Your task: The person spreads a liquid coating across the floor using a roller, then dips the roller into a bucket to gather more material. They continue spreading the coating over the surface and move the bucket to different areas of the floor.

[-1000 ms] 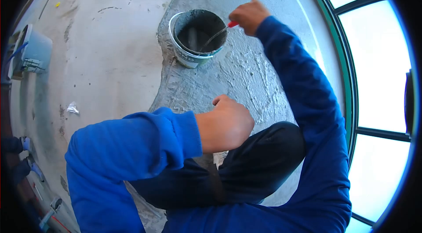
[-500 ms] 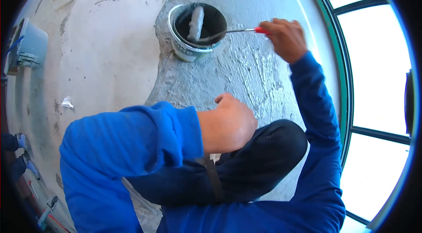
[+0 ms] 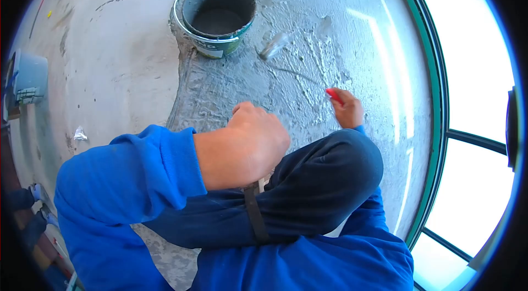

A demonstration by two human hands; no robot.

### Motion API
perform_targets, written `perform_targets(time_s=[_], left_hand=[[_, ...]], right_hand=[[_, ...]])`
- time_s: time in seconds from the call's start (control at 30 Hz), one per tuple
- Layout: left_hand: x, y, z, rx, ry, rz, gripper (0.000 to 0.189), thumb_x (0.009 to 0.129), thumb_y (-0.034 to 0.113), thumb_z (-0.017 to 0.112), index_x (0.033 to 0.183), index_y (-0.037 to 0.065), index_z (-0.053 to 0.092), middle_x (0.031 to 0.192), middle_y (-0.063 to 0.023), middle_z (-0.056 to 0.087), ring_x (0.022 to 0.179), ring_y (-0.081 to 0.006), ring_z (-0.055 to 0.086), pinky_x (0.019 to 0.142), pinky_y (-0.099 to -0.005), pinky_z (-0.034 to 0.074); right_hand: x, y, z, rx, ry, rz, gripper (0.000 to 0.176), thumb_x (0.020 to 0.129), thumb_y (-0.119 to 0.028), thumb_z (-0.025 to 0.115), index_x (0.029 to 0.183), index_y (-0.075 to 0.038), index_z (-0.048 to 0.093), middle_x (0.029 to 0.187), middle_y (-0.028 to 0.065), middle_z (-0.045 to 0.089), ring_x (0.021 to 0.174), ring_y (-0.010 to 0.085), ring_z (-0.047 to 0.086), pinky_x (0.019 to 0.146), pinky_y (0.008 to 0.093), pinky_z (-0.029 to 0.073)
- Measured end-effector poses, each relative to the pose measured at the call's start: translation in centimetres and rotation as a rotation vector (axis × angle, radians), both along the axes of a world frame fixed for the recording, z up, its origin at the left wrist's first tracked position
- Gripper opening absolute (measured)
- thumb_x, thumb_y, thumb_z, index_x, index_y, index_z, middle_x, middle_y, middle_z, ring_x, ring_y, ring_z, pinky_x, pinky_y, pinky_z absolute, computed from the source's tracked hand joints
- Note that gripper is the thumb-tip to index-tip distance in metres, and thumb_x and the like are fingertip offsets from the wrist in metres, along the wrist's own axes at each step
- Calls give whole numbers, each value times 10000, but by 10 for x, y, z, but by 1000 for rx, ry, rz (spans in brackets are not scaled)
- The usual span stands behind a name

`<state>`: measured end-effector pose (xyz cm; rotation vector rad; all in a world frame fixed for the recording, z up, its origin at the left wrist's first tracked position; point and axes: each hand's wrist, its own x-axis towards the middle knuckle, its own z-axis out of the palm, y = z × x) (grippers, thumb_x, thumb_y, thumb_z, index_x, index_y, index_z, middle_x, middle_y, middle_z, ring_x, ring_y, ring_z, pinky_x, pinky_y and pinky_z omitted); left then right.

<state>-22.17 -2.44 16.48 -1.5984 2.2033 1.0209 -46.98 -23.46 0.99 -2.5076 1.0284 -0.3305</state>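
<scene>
In my right hand [image 3: 347,109] is the red handle of a paint roller [image 3: 276,46], with my fingers closed round it. The roller's pale, wet sleeve, blurred by motion, is low over or on the grey-coated floor [image 3: 220,85]. Its thin wire frame runs back to the handle. My left hand [image 3: 256,137] is curled near my bent knee, with nothing visible in it; its palm side is hidden. Beyond the hands stands a bucket [image 3: 217,46] with a white wire bail, its inside smeared dark grey and grey liquid at the bottom.
Along the right runs a green-framed window [image 3: 437,107]. A pale tub [image 3: 32,76] stands at the far left, and a crumpled white scrap [image 3: 80,134] lies on the bare floor. Another person's feet [image 3: 41,203] show at the lower left edge.
The roller has come out of the bucket and moved over the coated floor to its right. My right hand has drawn back toward my knee. The view has shifted a little.
</scene>
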Motion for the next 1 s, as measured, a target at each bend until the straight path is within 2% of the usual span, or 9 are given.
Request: perform_targets(time_s=[0.27,0.33,0.37,0.43,0.6,0.7,0.83,0.87,1.0], left_hand=[[-4,-4,-9,-48,2,9,264,748,125,646,987,24,602,917,-133,612,886,-286,618,723,-406,455],[-3,-6,-7,-33,34,11,260,752,127,645,986,25,596,911,-133,606,878,-286,614,721,-405,451],[-2,-6,-7,-36,45,8,258,756,129,645,986,25,592,907,-132,602,874,-287,612,723,-403,449],[0,-7,-7,-66,74,1,254,767,136,642,989,26,582,897,-132,593,869,-292,606,727,-404,445],[5,-11,-7,-149,132,-18,275,809,165,630,1042,37,562,893,-131,573,881,-310,592,744,-419,441],[14,-16,-1,-139,158,52,336,818,165,638,1118,43,549,952,-148,576,919,-336,579,786,-437,446],[28,-28,9,-125,83,152,389,828,166,644,1177,31,538,1021,-177,579,956,-362,567,837,-431,450],[30,-29,9,-112,49,179,396,832,166,644,1186,27,536,1038,-186,580,963,-369,565,848,-428,452],[37,-28,2,-5,9,217,391,852,174,629,1203,28,538,1071,-196,584,986,-370,566,858,-426,458]], right_hand=[[-16,51,-99,-130,154,86,243,818,-147,672,1061,-150,663,818,82,604,716,322,580,583,427,414],[-54,65,-88,32,416,48,243,918,-191,588,1158,-167,617,870,88,621,826,304,608,724,403,441],[-74,79,-75,539,68,-289,236,923,-189,580,1153,-154,617,869,102,619,832,310,609,734,412,448],[-115,98,-63,959,-271,-572,234,925,-186,574,1150,-133,615,876,124,616,845,323,609,746,421,459],[-278,120,-109,600,-50,-429,260,913,-176,583,1159,-98,606,912,160,613,875,352,606,757,426,474],[-247,149,-45,209,271,-584,298,891,-177,611,1167,-64,594,962,182,608,896,380,599,743,417,489],[-286,181,-71,78,170,-721,347,895,-153,599,1231,-83,546,1004,187,588,924,393,582,777,441,472],[-292,187,-73,119,156,-785,346,886,-109,583,1213,-2,541,1120,219,597,1042,394,574,884,431,460],[-312,196,-79,159,266,-823,341,905,-147,564,1232,-54,536,1082,198,595,999,387,576,850,436,468]])
